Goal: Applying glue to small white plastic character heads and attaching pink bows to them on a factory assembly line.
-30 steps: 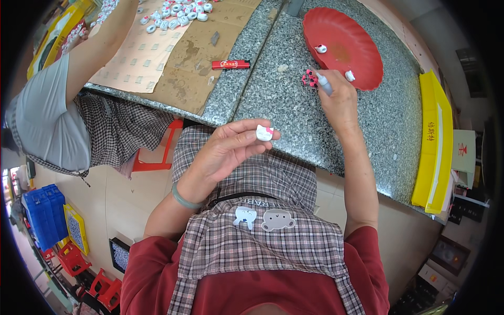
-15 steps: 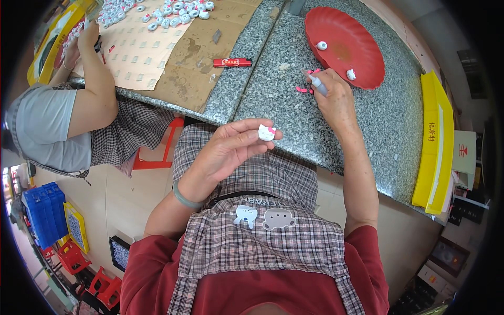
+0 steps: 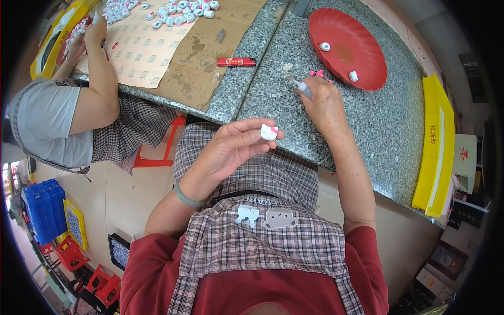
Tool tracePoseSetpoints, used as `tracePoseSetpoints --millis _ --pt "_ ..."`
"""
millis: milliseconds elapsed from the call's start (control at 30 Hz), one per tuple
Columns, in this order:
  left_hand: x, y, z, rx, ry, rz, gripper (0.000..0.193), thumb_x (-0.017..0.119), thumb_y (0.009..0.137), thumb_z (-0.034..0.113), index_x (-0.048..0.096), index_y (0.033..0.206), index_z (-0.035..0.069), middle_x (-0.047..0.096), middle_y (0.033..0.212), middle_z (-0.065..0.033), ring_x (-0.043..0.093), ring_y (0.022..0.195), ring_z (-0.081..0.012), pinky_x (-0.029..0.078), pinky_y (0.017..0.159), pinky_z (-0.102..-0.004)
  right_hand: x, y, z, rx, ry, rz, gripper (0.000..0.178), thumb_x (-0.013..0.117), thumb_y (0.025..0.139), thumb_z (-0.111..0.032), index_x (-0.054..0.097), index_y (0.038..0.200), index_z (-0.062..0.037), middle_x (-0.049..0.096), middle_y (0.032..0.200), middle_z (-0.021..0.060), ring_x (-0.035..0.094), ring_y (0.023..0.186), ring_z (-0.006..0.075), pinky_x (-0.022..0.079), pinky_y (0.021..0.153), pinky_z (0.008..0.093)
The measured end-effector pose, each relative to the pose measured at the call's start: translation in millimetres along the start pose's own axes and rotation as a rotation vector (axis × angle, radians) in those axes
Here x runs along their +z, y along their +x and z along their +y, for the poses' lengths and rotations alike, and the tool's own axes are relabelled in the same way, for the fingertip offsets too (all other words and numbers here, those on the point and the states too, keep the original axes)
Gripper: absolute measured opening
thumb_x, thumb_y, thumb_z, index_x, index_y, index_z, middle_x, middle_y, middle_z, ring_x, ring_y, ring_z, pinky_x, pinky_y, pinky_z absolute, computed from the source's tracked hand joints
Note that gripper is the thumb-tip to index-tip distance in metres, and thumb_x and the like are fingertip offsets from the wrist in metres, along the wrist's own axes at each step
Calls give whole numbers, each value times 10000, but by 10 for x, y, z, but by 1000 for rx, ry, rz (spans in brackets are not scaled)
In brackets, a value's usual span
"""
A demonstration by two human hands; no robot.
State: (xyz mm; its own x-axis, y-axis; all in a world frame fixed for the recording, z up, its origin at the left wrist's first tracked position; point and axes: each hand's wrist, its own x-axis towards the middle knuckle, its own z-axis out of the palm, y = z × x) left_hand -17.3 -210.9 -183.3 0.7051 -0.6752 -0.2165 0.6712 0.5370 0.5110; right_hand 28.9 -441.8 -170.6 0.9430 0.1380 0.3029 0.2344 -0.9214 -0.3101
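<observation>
Between the thumb and fingers of my left hand (image 3: 226,149) is a small white cat-head-shaped piece (image 3: 269,132) with a pink bow at one corner. It is held near the table's front edge. My right hand (image 3: 326,106) grips a small pale squeeze bottle (image 3: 304,89) with a thin needle tip, pointing up and left above the granite tabletop (image 3: 283,113). Several small bright-pink pieces (image 3: 317,73) lie just beyond my right hand, partly hidden by it. Farther back, a red scalloped dish (image 3: 367,47) holds two small white pieces (image 3: 325,46).
A red lighter-shaped object (image 3: 236,62) lies beside brown cardboard (image 3: 194,73). Many white pieces (image 3: 184,13) are heaped at the far left, where a co-worker (image 3: 50,115) in grey works. A yellow tray (image 3: 433,147) stands along the right edge.
My right hand has drawn the bottle a little left, away from the pink pieces, and its tip now points more to the left. My left hand still holds the white piece.
</observation>
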Motion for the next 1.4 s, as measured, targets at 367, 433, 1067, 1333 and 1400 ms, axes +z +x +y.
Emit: tracePoseSetpoints --millis 367,433,1067,1333,1400 --pt "37 24 32 51 29 32 335 530 888 57 499 1204 -49 573 1123 -237 622 935 -198 513 834 -260 -343 -332 -106 547 1437 -234 107 636 811 -70 600 876 7 623 732 81 563 543 85 404 444 188" --pt "57 31 18 59 47 35 333 544 881 58 507 1195 -48 588 1107 -210 623 926 -190 515 817 -258 -351 -429 -223 565 1584 -234 105 636 811 -67 580 862 6 611 728 89 553 531 98 402 434 188" --pt "111 16 -57 158 385 101 278 585 859 34 566 1126 -38 644 974 -102 608 873 -127 489 776 -234 -180 -632 -547 412 1282 -236 71 651 792 -16 591 825 2 623 729 82 516 531 72 403 466 185" --pt "165 2 -113 242 528 140 273 588 855 19 561 1120 -41 632 1014 -116 604 934 -140 493 825 -256 -192 -652 -618 474 1151 -227 57 661 795 -33 607 804 -20 614 708 15 533 568 47 439 507 191" --pt "173 2 -130 270 553 145 272 588 855 19 560 1119 -41 629 1024 -119 602 947 -142 493 833 -260 -167 -667 -629 474 1118 -223 58 661 792 -30 603 795 -24 614 706 11 536 576 47 442 513 196"
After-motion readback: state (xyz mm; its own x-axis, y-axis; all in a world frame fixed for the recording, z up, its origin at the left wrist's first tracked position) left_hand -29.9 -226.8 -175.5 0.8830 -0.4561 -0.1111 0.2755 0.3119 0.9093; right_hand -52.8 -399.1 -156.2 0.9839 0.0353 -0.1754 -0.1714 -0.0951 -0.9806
